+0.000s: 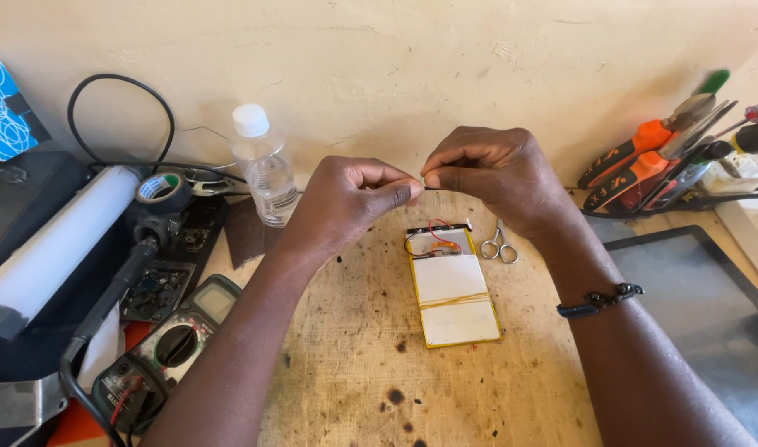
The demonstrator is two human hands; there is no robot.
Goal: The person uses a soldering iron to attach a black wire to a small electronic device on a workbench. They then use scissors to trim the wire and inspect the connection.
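A scuffed, stained wooden worktop (445,389) stands against a rough cream wall (379,58). Nearest, at the left edge, lies a grey multimeter with a round dial (168,348). Further in, a flat silver battery pack edged in yellow with red and yellow leads (453,285) lies on the wood, small steel scissors (500,245) just beside it. Above the pack, the left hand (346,203) and right hand (490,174) meet fingertip to fingertip, both pinched tight on a thin dark wire (423,189). Behind, a clear plastic bottle with a white cap (263,170) stands near the wall.
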